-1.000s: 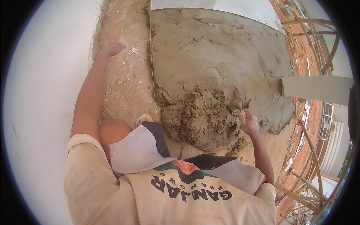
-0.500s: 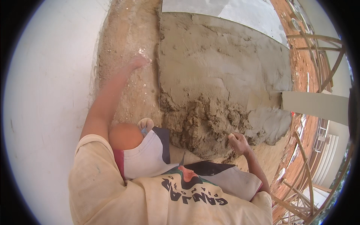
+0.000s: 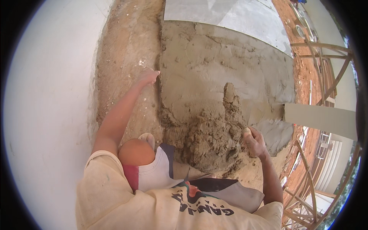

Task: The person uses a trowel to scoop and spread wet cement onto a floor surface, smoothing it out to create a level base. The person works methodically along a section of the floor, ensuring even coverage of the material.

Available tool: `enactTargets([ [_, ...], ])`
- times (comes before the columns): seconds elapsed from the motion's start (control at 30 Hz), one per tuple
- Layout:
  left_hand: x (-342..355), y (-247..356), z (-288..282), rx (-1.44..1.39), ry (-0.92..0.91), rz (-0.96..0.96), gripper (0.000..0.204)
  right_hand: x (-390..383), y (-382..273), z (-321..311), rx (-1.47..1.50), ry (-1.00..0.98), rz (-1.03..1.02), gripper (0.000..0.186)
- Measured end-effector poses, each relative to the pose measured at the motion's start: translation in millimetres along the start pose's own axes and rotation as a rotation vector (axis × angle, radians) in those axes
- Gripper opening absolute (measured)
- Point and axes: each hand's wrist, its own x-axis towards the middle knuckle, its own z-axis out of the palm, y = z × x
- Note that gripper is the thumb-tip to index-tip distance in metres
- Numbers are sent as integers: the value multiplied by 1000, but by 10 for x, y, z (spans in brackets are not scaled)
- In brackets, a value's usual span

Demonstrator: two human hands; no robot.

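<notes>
Hands well apart. Right hand [image 3: 256, 143] clamped on trowel [image 3: 247, 132], blade caked, at right side of heap [image 3: 205, 147], on near edge of mortar bed [image 3: 214, 50]. Left hand [image 3: 147, 77] over dirt strip [image 3: 124, 46], by string [image 3: 160, 111] along bed's left edge; cannot tell if pinching it. Strip runs between string and wall [image 3: 50, 96]. Bed spreads from heap to far slab [image 3: 226, 13].

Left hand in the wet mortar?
No, the left hand is over the strip of bare brown ground to the left of the mortar.
</notes>
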Motion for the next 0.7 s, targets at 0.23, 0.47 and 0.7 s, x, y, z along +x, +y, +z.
enactTargets([
  [0.23, 710, -882, 1, 228, 1003, 61, 67, 866, -1026, 242, 24, -40, -163, 35],
  [0.47, 731, -999, 10, 339, 1170, 77, 74, 1960, -1633, 1271, -199, 374, -329, 45],
  [0.7, 676, -909, 3, 355, 1106, 44, 76, 2899, -1645, 2064, -288, 406, -92, 39],
])
